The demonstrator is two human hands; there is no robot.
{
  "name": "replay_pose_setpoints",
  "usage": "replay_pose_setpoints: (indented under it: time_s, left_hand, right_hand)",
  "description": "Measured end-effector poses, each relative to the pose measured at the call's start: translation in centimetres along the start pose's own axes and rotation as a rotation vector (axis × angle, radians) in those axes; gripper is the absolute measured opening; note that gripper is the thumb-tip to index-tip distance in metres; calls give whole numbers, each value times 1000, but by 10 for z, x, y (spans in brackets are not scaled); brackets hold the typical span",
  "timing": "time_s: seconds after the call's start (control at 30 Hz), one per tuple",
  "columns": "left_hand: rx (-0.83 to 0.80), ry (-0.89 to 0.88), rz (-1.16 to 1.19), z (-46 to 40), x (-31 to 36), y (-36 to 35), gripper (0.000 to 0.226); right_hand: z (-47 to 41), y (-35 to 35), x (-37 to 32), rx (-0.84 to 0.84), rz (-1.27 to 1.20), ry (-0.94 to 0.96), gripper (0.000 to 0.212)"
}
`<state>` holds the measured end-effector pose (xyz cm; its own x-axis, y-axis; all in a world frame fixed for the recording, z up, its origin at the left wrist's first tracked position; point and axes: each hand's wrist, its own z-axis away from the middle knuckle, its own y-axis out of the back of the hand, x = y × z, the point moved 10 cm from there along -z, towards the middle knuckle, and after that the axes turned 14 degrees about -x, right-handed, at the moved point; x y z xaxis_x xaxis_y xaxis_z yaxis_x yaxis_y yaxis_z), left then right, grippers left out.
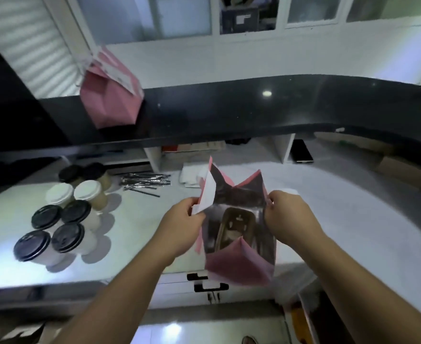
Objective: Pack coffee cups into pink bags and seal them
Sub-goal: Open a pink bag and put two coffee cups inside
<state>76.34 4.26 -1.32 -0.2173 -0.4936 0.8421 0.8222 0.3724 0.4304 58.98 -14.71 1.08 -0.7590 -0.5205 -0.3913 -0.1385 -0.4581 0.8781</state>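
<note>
An open pink bag (239,264) stands at the front edge of the white counter (341,219), its mouth spread wide. Inside it I see a brown cardboard cup carrier (236,227). My left hand (182,217) pinches the bag's left rim together with a white paper slip (208,192). My right hand (286,212) pinches the right rim. Several lidded coffee cups (63,214), with black and white lids, stand grouped at the left of the counter. A second pink bag (111,93), folded shut with a white label, sits on the raised black ledge.
The black ledge (278,108) runs across the back above the counter. A bundle of wrapped straws (145,181) lies behind the cups. White napkins (188,173) lie behind the bag. A phone (302,151) and cardboard boxes (403,170) sit under the ledge at right. Drawer handles (210,285) are below the counter edge.
</note>
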Motion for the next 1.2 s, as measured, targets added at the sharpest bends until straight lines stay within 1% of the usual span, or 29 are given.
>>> replay_pose_setpoints:
  time_s: [0.2, 0.27, 0.37, 0.53, 0.73, 0.83, 0.87, 0.93, 0.97, 1.03, 1.13, 1.2]
  left_hand:
    - [133, 104, 67, 4, -35, 53, 24]
    - [148, 146, 75, 8, -49, 68, 25]
    - [163, 181, 82, 12, -72, 93, 35]
    - [170, 173, 57, 5, -99, 140, 28]
    - [72, 135, 56, -9, -127, 194, 30]
    - [4, 129, 103, -14, -148, 210, 21]
    - [-29, 122, 123, -16, -153, 211, 29]
    - [-88, 83, 131, -17, -156, 213, 56]
    - [-120, 55, 114, -18, -155, 213, 61]
    - [-206, 7, 89, -18, -151, 212, 64]
    - [-339, -18, 92, -14, -153, 210, 73]
    - [-339, -18, 13, -12, -162, 217, 66]
  right_hand:
    - [-47, -28, -66, -107, -11, 124, 17]
    - [-54, -41, -89, -142, -20, 162, 17]
    - [-61, -60, -122, -182, 9, 218, 21]
    - [-74, -80, -171, -170, 57, 266, 25]
    - [-97, -99, -215, -149, 32, 212, 24]
    - [-103, -112, -235, -150, 18, 177, 26]
    - [-103, -116, -239, -152, 19, 165, 27]
    - [-102, -121, -244, -150, 27, 146, 29]
    - [-102, -122, -246, -146, 29, 139, 30]
    - [-102, -122, -247, -141, 28, 130, 31]
    - [-105, -121, -243, -136, 54, 124, 31]
    - [-107, -119, -241, -135, 56, 134, 31]
